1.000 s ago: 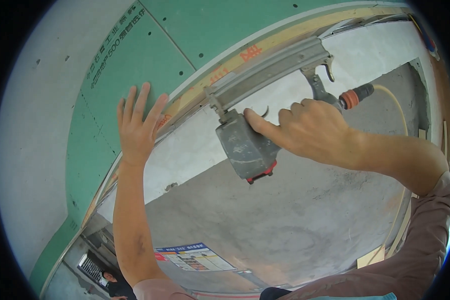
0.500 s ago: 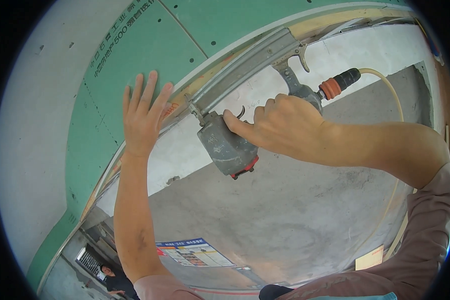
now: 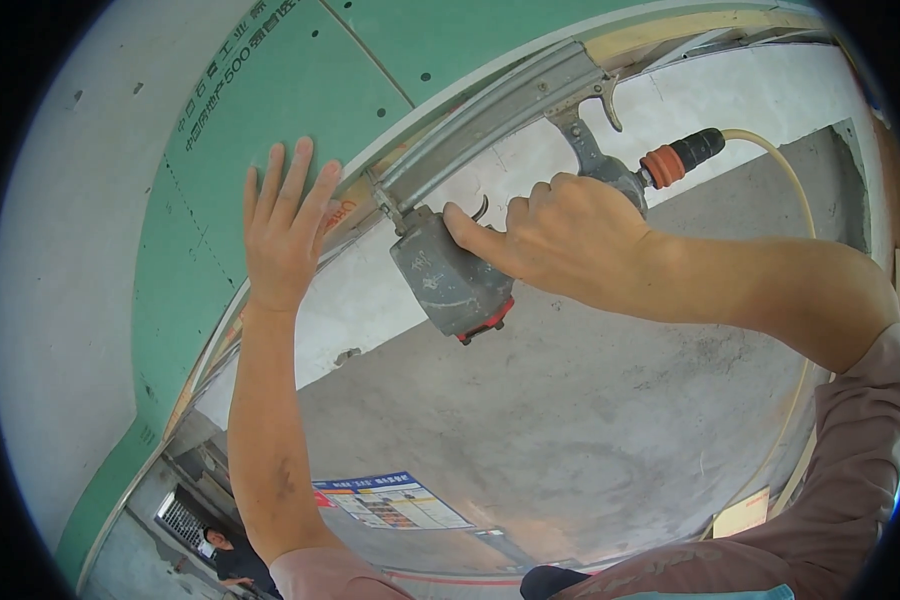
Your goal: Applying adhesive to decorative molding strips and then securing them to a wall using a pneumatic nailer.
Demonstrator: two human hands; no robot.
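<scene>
My right hand (image 3: 570, 235) is wrapped round the handle of a grey pneumatic nail gun (image 3: 448, 275), which has a long metal magazine and a red-edged cap. Its nose end lies close to the edge of a green board (image 3: 270, 110); whether they touch I cannot tell. An orange and black hose coupling (image 3: 675, 160) sits at the end of the handle, with a pale air hose (image 3: 785, 180) running from it. My left hand (image 3: 285, 230) rests on the green board with its fingers spread, left of the nail gun.
Wooden framing (image 3: 690, 35) shows along the board's edge. Beyond it stands a grey plastered wall (image 3: 570, 420) with a white band at its top. A printed poster (image 3: 395, 500) shows low down. Another person (image 3: 235, 565) in dark clothes is at the lower left.
The nail gun and my right hand have shifted slightly upward along the board's edge. My left hand stays on the board, almost unmoved.
</scene>
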